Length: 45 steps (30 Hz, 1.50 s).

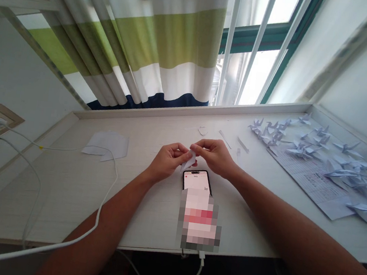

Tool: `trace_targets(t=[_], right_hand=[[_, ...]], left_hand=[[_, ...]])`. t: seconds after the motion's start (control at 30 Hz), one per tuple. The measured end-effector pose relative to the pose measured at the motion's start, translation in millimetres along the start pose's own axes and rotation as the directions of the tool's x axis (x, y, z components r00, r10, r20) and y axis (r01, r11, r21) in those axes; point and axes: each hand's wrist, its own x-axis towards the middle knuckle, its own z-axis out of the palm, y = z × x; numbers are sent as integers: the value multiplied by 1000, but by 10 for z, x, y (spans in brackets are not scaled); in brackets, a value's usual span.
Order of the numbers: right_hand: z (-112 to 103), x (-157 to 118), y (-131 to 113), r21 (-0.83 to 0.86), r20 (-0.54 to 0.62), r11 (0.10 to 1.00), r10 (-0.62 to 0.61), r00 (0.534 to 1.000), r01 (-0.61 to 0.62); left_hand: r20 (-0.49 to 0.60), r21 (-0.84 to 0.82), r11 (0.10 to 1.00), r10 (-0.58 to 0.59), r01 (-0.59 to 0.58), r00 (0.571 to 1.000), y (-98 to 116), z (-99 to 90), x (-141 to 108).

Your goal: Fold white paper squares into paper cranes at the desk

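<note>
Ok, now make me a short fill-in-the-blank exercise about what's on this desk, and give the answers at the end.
1. The left hand and right hand pinch a small piece of white ____ between them.
2. Under the hands lies a phone, with a white ____ running from its lower end.
3. The paper cranes lie to the person's ____ of the hands.
4. The curtain has a dark blue band along its ____ edge.

Answers: paper; cable; right; bottom.
</note>
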Motion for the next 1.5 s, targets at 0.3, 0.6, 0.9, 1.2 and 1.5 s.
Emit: trace_targets(t=[0.3,0.6,0.9,1.2,1.5], right_hand=[[0,9,-12,228,-4,972,67,998,-64],[1,-18,-84,73,-2,997,11,1000,-11],[-46,-4,-63,138,30,990,7,1000,-11],[-40,-6,-54,114,34,993,-27,999,23],[-17,-27,-117,101,72,995,15,997,-22]], left_hand=[[-24,4,1000,1,0,1000,-17,-23,11],[4,-32,999,-10,10,1000,-1,-34,-1],[-18,-62,998,-14,13,1000,32,-30,1],[10,-66,998,-23,24,1000,26,-40,-15],[11,-54,999,5,-4,1000,-5,-30,7]])
